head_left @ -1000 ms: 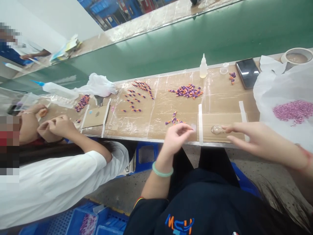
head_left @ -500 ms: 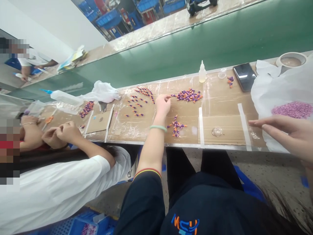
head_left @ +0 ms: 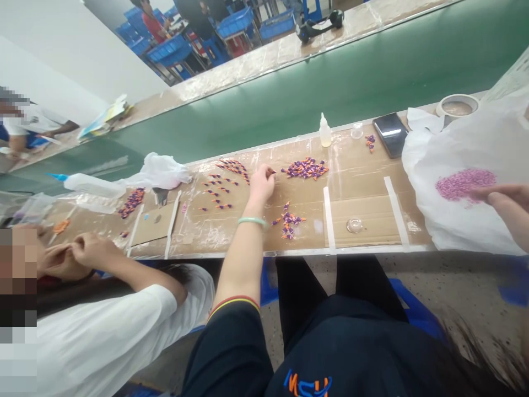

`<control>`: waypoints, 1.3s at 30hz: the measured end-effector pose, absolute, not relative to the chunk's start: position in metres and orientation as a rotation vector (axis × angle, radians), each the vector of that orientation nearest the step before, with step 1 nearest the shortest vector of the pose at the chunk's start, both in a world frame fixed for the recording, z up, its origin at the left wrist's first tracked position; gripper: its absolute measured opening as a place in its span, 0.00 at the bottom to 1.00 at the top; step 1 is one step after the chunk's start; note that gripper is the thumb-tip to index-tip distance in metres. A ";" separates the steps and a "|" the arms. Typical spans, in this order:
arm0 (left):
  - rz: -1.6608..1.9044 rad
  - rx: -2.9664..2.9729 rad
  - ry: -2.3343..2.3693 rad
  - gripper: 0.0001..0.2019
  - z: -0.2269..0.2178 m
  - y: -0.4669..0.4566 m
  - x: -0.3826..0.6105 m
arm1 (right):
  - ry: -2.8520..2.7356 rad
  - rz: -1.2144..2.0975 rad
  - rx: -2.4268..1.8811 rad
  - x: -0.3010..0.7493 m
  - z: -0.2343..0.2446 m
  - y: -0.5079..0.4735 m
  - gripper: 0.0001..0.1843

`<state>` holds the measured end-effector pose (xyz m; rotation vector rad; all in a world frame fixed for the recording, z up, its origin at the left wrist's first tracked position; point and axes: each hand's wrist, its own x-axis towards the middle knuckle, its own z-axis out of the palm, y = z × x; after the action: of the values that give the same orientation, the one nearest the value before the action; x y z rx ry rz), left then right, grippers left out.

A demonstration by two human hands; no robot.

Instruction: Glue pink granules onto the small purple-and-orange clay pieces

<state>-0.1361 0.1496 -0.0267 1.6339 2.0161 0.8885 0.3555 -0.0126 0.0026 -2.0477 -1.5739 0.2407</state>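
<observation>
My left hand, with a pale green bangle on the wrist, is closed in a pinch over the table. A small purple-and-orange piece shows at its fingertips. Just right of it lies a heap of similar purple-and-orange pieces. To its left, several such pieces are laid out in slanting rows. A smaller cluster lies nearer the front edge. At the right, my right hand has its fingers stretched out, their tips touching a pile of tiny pink pieces on white sheeting.
A taped cardboard pad bears a clear round blob. Along the back stand a small dropper bottle, a phone and a tape roll. A co-worker's hands work at the left, near a larger bottle.
My left hand has drawn slightly away from the heap with a small piece at its fingertips. My right hand has reached the pink pile. The whole view has shifted.
</observation>
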 end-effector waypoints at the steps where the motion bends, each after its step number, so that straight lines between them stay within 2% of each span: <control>1: 0.933 1.589 1.974 0.03 -0.023 0.142 -0.133 | -1.505 0.281 -2.129 0.359 0.003 -0.010 0.15; 4: 1.030 1.452 1.799 0.08 -0.012 0.114 -0.122 | -1.493 0.366 -2.238 0.366 0.007 -0.001 0.13; 9: 1.155 0.942 1.304 0.17 0.003 0.064 -0.098 | -1.925 0.373 -1.974 0.381 -0.008 0.010 0.11; 15: 1.140 0.680 1.200 0.20 0.009 0.022 -0.068 | -2.051 0.391 -1.867 0.394 -0.024 0.008 0.10; 29: 1.146 0.825 1.155 0.15 -0.001 -0.012 -0.051 | -2.106 0.239 -1.803 0.393 -0.043 0.018 0.05; 39: 1.105 0.930 0.977 0.12 0.000 -0.021 -0.022 | -1.758 0.194 -1.695 0.394 -0.033 -0.001 0.06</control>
<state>-0.0225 -0.0214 0.0004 0.9301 0.9774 1.1053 0.3939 -0.0006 -0.0331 -1.6947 -1.7579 0.1943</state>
